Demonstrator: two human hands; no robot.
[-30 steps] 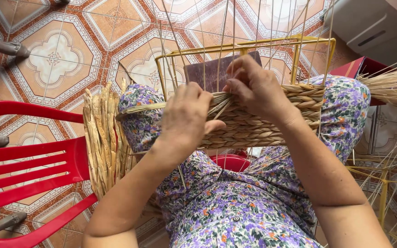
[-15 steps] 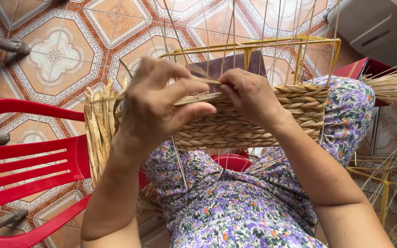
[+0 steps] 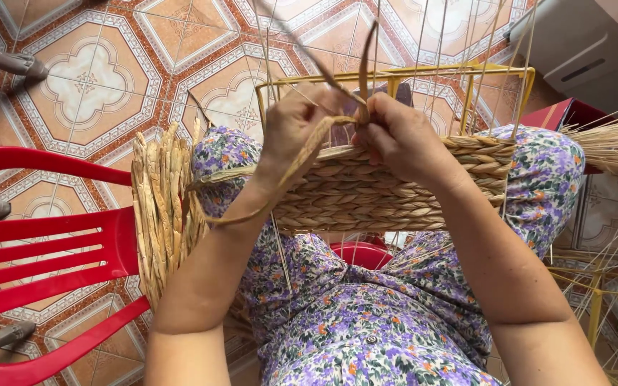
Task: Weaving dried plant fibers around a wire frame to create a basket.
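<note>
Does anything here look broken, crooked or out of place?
Nothing stands out. The woven basket rests across the lap with even rows, both the left hand and right hand grip a straw strand, and a straw bundle leans beside the red chair.

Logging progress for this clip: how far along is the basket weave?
Done: several rows of woven band wrap the lower part of the yellow wire frame. In hand: the left hand and right hand pinch a straw strand at the band's top edge. Left: the upright wires above the band are bare, and a bundle of straw lies unused over the left knee.
</note>
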